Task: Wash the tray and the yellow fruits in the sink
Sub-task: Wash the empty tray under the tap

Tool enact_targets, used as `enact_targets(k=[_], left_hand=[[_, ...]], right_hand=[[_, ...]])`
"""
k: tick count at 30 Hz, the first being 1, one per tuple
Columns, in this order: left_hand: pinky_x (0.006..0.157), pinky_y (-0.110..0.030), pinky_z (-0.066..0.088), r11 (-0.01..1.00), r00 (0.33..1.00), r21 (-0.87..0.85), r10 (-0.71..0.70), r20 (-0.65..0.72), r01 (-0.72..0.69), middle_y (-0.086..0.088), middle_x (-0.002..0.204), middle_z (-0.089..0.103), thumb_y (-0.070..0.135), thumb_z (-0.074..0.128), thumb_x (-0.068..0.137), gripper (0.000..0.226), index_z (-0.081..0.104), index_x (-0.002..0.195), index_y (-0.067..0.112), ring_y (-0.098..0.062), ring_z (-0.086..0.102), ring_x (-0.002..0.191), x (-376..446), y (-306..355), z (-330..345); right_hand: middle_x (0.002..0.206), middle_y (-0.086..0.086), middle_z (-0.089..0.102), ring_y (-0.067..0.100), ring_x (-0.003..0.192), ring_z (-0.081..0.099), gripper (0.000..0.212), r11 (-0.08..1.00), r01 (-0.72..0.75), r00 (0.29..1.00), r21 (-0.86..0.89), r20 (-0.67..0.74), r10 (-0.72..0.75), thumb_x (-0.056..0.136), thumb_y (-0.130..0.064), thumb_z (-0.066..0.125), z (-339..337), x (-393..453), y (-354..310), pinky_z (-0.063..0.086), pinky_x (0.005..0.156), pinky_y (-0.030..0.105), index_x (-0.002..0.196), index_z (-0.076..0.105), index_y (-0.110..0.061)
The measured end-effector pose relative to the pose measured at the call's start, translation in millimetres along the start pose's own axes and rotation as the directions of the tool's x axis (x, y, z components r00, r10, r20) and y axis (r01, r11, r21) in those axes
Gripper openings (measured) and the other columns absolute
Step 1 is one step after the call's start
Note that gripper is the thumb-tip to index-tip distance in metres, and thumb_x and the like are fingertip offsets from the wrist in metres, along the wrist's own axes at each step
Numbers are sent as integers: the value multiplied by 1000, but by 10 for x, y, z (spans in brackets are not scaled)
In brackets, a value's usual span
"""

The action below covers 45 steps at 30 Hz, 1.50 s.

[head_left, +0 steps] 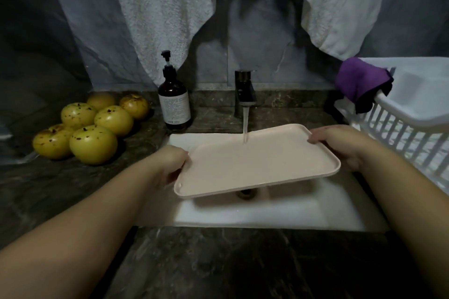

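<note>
While water from the tap (pixel 245 94) strikes its far edge, the pink tray (pixel 257 162) hangs over the sink (pixel 243 213), long axis crosswise, left hand (pixel 170 165) and right hand (pixel 340 145) gripping opposite ends; yellow fruits (pixel 92 126) wait on the desk (pixel 73 189), nearer the left hand.
</note>
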<state>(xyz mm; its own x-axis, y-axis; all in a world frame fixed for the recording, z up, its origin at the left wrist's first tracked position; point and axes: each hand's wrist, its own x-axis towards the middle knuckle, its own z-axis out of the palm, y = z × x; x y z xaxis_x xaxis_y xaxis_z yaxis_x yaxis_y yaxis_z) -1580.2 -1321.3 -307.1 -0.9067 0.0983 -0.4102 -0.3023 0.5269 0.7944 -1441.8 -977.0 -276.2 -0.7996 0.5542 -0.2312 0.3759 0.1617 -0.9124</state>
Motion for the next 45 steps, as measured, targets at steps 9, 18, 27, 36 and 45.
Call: enact_targets(k=[9, 18, 27, 36, 45], left_hand=[[70, -35, 45, 992, 999, -123, -10, 42, 15, -17, 101, 60, 12, 57, 91, 37, 66, 126, 1, -30, 58, 90, -264, 95, -418], [105, -53, 50, 964, 992, -242, 122, 27, -112, -30, 135, 62, 3, 52, 89, 48, 63, 136, 4, -46, 63, 123, -456, -17, -469], [97, -50, 54, 921, 964, -317, 260, 62, -228, -19, 115, 76, -1, 48, 89, 49, 69, 132, 12, -43, 70, 111, -413, -73, -371], [80, -43, 60, 903, 953, -314, 302, -24, -294, -10, 120, 74, -7, 51, 89, 66, 56, 148, 21, -34, 73, 104, -357, -114, -354], [101, -54, 51, 932, 977, -293, 210, -38, -212, -13, 131, 66, -8, 47, 90, 72, 48, 154, 24, -35, 65, 111, -298, -128, -196]], right_hand=[[95, 14, 70, 28, 84, 70, 31, 972, -180, 981, -148, 45, 188, 94, -10, 67, 152, -56, 134, 59, 61, 27, 125, 65, -5], [104, 11, 70, 21, 89, 67, 34, 960, -208, 967, -186, 111, 231, 102, -2, 51, 419, -121, 332, 53, 50, 25, 130, 65, -13], [101, 11, 75, 23, 88, 69, 36, 936, -181, 951, -301, 189, 244, 94, 1, 59, 427, -85, 430, 61, 67, 32, 121, 71, -18], [92, 9, 78, 27, 89, 75, 38, 970, -156, 974, -189, 137, 183, 83, 5, 70, 435, -40, 449, 64, 80, 45, 96, 66, -31], [99, 12, 76, 31, 88, 72, 40, 996, 5, 1000, 93, -9, -4, 84, 7, 63, 294, -74, 364, 59, 87, 54, 110, 69, -23]])
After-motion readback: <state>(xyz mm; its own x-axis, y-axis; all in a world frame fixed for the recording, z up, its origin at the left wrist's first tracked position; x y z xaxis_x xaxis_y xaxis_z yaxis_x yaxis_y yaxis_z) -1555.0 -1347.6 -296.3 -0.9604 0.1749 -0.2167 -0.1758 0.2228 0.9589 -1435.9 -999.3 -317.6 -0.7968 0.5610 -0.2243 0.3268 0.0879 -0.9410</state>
